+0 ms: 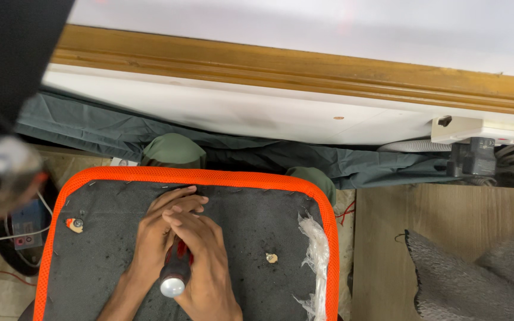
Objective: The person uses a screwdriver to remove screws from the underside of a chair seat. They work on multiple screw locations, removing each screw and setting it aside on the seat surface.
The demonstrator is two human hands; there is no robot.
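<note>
A dark grey padded panel [251,226] with a bright orange mesh border [197,176] lies face down in front of me. Both my hands rest on its middle. My right hand [204,261] is wrapped around a screwdriver [174,279] with a red and black handle and a silver end cap, its tip hidden under my fingers. My left hand [159,229] lies over the front of the tool, fingers pressed to the fabric. A small round fastener [272,258] sits to the right of my hands, and another with a red bit [76,224] to the left.
Torn clear plastic [315,255] hangs at the panel's right edge. Grey-green cloth [150,134] lies behind it under a white and wooden ledge [292,68]. A wooden board [447,238] with grey fuzzy fabric [477,276] is at the right. Cables and a small device [28,223] are at the left.
</note>
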